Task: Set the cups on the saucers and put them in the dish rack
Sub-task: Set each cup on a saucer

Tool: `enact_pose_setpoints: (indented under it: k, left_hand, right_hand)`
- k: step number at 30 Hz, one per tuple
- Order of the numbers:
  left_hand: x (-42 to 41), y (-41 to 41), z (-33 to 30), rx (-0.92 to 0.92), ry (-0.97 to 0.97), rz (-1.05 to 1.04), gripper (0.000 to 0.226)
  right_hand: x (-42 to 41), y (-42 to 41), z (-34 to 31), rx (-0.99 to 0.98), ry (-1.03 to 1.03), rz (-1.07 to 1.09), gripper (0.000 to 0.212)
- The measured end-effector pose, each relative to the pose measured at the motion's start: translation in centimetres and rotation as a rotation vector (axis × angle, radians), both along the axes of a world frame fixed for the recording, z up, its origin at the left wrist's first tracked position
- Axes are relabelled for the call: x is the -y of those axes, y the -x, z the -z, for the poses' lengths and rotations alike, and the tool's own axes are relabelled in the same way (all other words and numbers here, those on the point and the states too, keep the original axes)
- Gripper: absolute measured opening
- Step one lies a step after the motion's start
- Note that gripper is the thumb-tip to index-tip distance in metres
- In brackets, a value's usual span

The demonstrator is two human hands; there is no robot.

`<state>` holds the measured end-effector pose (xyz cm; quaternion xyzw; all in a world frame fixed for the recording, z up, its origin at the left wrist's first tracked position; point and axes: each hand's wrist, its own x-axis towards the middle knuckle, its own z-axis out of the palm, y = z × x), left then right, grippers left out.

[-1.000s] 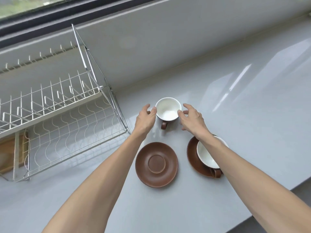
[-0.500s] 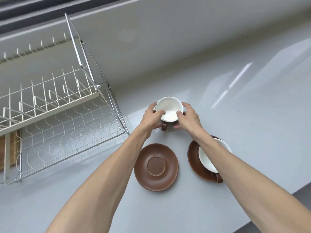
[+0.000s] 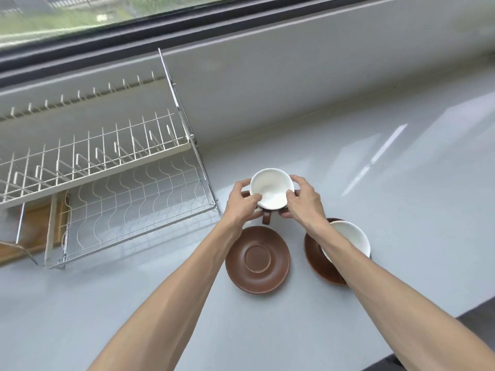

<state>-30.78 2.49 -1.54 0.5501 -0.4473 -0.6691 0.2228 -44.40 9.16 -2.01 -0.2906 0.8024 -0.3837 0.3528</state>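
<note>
Nearest me, low in the frame, both forearms run up from the bottom edge over the grey counter [image 3: 401,183]. Just beyond them, at centre, the empty saucer [image 3: 257,259] lies bare, its ring free. To its right the second saucer [image 3: 314,253] already carries its cup [image 3: 353,236], partly hidden by my right forearm, so one pair is done.

Further up, at mid-frame, is the change: a second ago my hands were spread either side of the free cup [image 3: 271,188] without touching it; now the left hand [image 3: 242,203] and the right hand [image 3: 301,202] are both closed around it, thumbs over the white rim, fingers wrapped on the brown wall. Its handle points toward me, down at the empty saucer. I cannot tell whether it has left the counter yet.

I judge the grip is made, and the next move is a short pull toward me to seat it on the ring.

Farthest, at the left, the rack [image 3: 112,183] stands with nothing in it.
</note>
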Motion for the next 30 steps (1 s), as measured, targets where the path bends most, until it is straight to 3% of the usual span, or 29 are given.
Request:
enact_pose_setpoints:
  k: [9, 16, 30]
  left_hand:
    - [-5.4, -5.0, -1.4, 0.005, 0.098, 0.023, 0.044]
    - [-8.8, -7.3, -0.4, -0.004, 0.059, 0.034, 0.040]
    - [-11.8, -9.8, 1.3, 0.036, 0.037, 0.041, 0.039]
  right_hand:
    - [-4.7, -3.3, -2.0, -0.050, -0.012, -0.105, 0.054]
    - [-7.9, -5.6, -0.6, -0.113, -0.065, -0.123, 0.064]
    - [-10.4, -7.8, 1.7, -0.141, -0.104, -0.166, 0.056]
